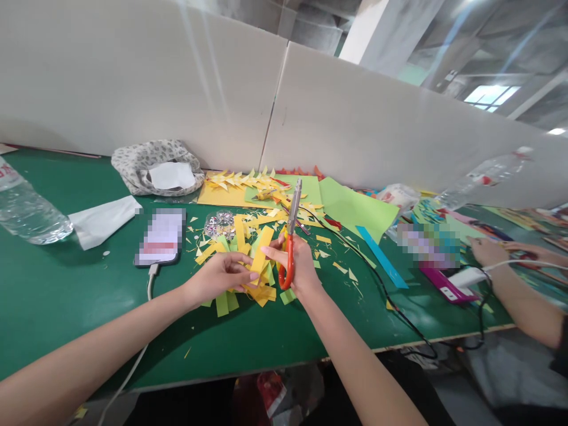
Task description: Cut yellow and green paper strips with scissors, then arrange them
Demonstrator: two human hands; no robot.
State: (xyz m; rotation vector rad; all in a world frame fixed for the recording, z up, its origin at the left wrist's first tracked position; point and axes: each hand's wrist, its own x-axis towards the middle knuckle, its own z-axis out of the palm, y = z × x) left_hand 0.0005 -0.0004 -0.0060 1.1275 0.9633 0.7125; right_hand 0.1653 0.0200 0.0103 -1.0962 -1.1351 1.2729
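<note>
Between the thumb and fingers of my left hand [228,272] is a yellow paper strip [261,255], tilted upward. My right hand [304,266] grips red-handled scissors [287,266], blades pointing away from me; its thumb reaches to the strip's edge. Under both hands lies a loose heap of yellow and green paper strips [226,303]. Just behind it sits a clear container of small shiny pieces [219,223]. Small paper scraps [339,268] are scattered round the heap. Farther back, cut yellow paper pieces with pointed edges [239,178] rest on coloured sheets.
A charging phone [160,236], a white tissue [106,222] and a water bottle [31,207] are on the left. Rightward lie a green sheet [359,207], a blue strip [381,257], a black cable [377,278] and a purple power strip [448,287]. A co-worker's hands [488,251] are at far right.
</note>
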